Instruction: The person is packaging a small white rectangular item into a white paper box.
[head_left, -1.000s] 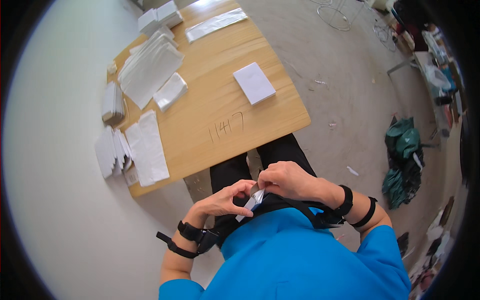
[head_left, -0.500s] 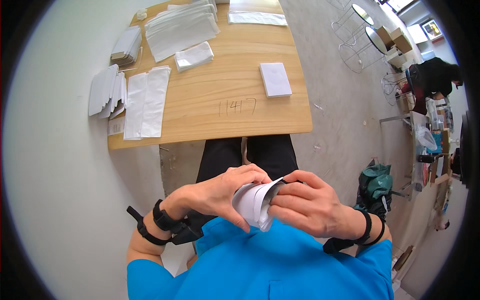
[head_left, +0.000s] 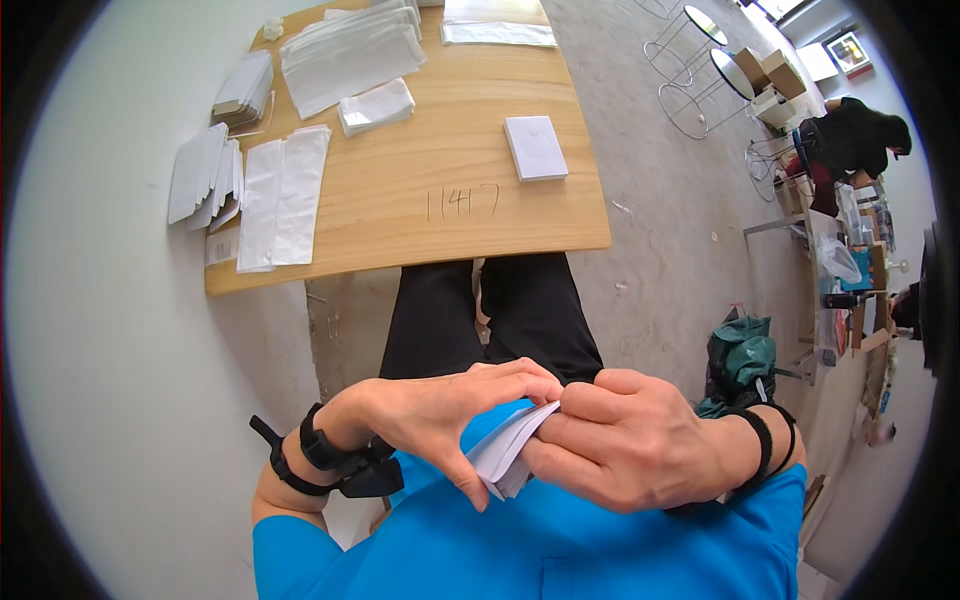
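Note:
Close to my blue shirt, above my lap, I hold a small white paper carton [head_left: 506, 455] in both hands. It looks squeezed narrow and tilted, with several layered edges showing. My left hand [head_left: 440, 415] curves around its left side, the thumb low and the fingertips at the top edge. Bent fingers of my right hand [head_left: 635, 440] grip the right side and hide that end. Whatever may be inside the carton cannot be made out.
On the wooden table [head_left: 450, 230] lie a white box [head_left: 536, 148], white paper sleeves [head_left: 283, 200], a folded white packet [head_left: 376, 106] and a stack of white sheets [head_left: 350, 65]. Flat white cartons [head_left: 203, 180] stand by the wall. A person [head_left: 855, 140] bends at the right.
The carton has gone from a rounded, gaping shape to a narrower, flatter one. My hands have moved slightly down toward my body, the right fingers curling more tightly.

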